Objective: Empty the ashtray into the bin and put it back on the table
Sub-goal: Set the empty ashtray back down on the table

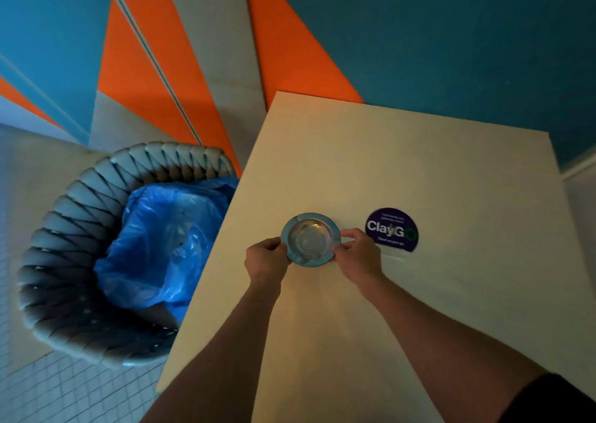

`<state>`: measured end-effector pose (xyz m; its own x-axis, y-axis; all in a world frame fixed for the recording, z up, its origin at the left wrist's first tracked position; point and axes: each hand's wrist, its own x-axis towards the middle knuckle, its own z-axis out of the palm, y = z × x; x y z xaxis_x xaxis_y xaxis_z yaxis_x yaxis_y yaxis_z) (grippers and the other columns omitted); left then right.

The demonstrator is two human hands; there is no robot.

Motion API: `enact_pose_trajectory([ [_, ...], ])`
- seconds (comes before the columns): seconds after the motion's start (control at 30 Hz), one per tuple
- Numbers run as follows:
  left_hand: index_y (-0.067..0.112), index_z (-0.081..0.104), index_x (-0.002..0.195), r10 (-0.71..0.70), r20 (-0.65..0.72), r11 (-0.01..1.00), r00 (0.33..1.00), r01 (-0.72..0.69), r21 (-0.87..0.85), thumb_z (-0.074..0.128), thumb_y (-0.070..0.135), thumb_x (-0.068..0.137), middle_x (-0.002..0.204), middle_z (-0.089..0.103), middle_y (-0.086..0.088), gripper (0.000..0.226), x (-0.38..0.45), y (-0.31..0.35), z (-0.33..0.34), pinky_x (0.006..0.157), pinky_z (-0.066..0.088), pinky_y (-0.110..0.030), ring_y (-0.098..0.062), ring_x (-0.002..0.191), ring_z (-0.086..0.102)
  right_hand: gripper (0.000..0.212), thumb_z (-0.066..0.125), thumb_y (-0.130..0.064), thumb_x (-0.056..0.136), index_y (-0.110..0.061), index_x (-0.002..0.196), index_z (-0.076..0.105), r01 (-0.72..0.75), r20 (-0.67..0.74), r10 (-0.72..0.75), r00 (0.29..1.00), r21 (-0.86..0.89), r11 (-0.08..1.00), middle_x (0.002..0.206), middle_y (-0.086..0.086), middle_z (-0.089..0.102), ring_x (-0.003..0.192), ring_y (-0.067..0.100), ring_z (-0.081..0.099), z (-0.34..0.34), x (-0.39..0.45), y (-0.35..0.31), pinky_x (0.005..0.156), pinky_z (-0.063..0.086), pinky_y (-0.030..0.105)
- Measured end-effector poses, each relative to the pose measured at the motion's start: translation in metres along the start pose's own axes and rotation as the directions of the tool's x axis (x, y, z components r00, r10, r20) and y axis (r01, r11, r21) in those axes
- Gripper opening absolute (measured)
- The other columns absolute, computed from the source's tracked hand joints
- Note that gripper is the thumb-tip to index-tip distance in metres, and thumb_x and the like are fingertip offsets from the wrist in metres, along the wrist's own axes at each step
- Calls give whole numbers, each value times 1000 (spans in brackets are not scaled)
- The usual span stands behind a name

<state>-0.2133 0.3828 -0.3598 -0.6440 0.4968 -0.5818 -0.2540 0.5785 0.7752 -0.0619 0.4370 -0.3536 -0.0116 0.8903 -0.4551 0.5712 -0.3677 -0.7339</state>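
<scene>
A round metal ashtray (310,238) sits upright on the beige table (419,171), near its left edge. Its bowl looks shiny, and I see nothing lying in it. My left hand (266,259) grips the ashtray's left rim with closed fingers. My right hand (356,253) pinches the right rim between thumb and fingers. To the left of the table, on the floor, stands a grey woven bin (64,229) lined with a blue plastic bag (167,242).
A dark purple sticker (392,229) lies flat on the table just right of my right hand. The wall behind carries blue, orange and grey panels. The floor at lower left has small pale tiles.
</scene>
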Motion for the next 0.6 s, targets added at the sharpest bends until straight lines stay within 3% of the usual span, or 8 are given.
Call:
enact_pose_trajectory([
  [0.3,12,78,87,-17,64,997,998,12,78,62,-1,84,77,73,-4,21,-46,-21,51,72,61,-32,-20,70,70,23,65,-15,86,-17,109,64,-103,-67,107,992,59,993,95,7,74,77,17,65,-57,-21,52,59,45,21],
  [0.43,10,78,89,-33,98,995,995,23,96,62,-2,84,78,73,-6,20,-64,-29,68,71,60,-32,-23,74,71,23,66,-14,85,-18,108,64,-153,-94,162,982,100,983,96,9,75,79,20,70,-71,-28,77,70,57,31],
  [0.5,14,77,81,-23,118,993,993,10,115,61,-3,84,74,72,-3,24,-72,-32,75,71,60,-33,-23,73,70,24,66,-14,85,-18,108,64,-176,-99,189,977,124,976,96,9,74,81,22,71,-78,-31,87,70,57,32],
  [0.6,27,70,63,-16,135,989,991,-4,148,60,-3,84,68,70,1,38,-80,-34,84,73,61,-35,-24,72,69,24,65,-13,85,-20,108,63,-201,-107,219,970,151,968,93,6,72,76,18,69,-85,-34,98,59,51,25],
])
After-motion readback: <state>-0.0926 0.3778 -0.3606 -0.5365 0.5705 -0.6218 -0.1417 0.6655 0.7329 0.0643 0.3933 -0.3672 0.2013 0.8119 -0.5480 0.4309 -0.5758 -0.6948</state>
